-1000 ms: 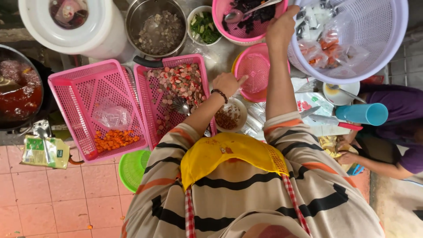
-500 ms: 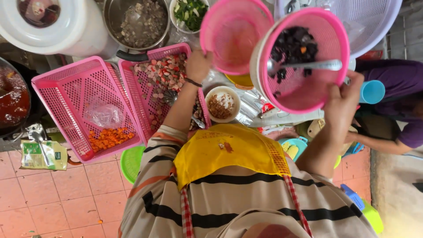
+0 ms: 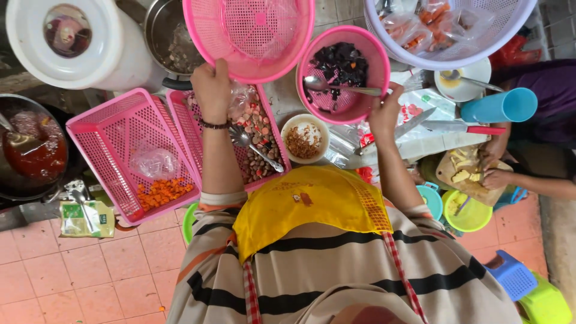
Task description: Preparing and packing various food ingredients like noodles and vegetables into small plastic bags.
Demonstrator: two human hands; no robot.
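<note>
My left hand (image 3: 211, 90) grips the near rim of a round pink mesh strainer (image 3: 249, 33), held up over the metal pot (image 3: 165, 36). My right hand (image 3: 385, 114) holds the lower right rim of a pink bowl (image 3: 342, 75) with dark food and a metal spoon (image 3: 339, 87) lying across it. Below the strainer lies a pink rectangular basket (image 3: 264, 159) with chopped food and a spoon. Another pink basket (image 3: 129, 153) at the left holds orange carrot pieces and a plastic bag.
A small white bowl (image 3: 305, 138) of fried bits sits near the baskets. A white lidded bucket (image 3: 72, 42) and a pot of red sauce (image 3: 30, 150) stand left. A lilac basket (image 3: 450, 30), blue cup (image 3: 498, 107) and knife (image 3: 462, 127) lie right, where another person's hands (image 3: 489, 168) cut on a board.
My left hand has lifted the round pink strainer higher and further left. The pink bowl in my right hand has come down and left, toward the table.
</note>
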